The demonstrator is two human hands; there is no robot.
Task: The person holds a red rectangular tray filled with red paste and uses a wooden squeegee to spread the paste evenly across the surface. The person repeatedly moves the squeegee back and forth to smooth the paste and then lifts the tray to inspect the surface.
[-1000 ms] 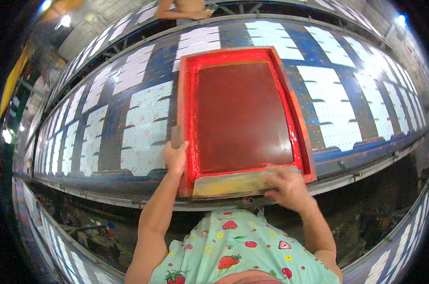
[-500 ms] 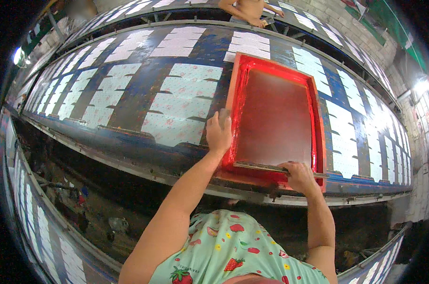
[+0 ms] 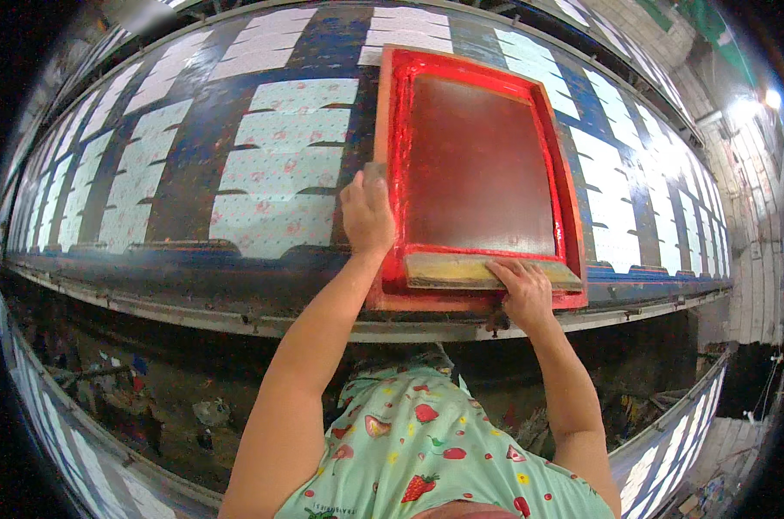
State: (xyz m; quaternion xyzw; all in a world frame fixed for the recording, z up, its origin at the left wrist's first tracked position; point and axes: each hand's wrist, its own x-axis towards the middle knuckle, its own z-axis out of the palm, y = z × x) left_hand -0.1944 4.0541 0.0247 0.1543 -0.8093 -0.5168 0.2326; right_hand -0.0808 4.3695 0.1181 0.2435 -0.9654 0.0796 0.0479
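On my feed, small dark lettering sits low on the shirt [image 3: 392,463]; the wooden bar [image 3: 452,271], edge-on half a second ago, now shows its broad yellowish face at the near end of the red frame [image 3: 470,69] on the table [image 3: 184,212]; my right hand [image 3: 526,290] pinches it, my left hand's grip [image 3: 368,212] wraps the side block [image 3: 374,171]

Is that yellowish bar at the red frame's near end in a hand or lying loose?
In hand: the right hand has its fingers laid over the right half of the yellowish bar.
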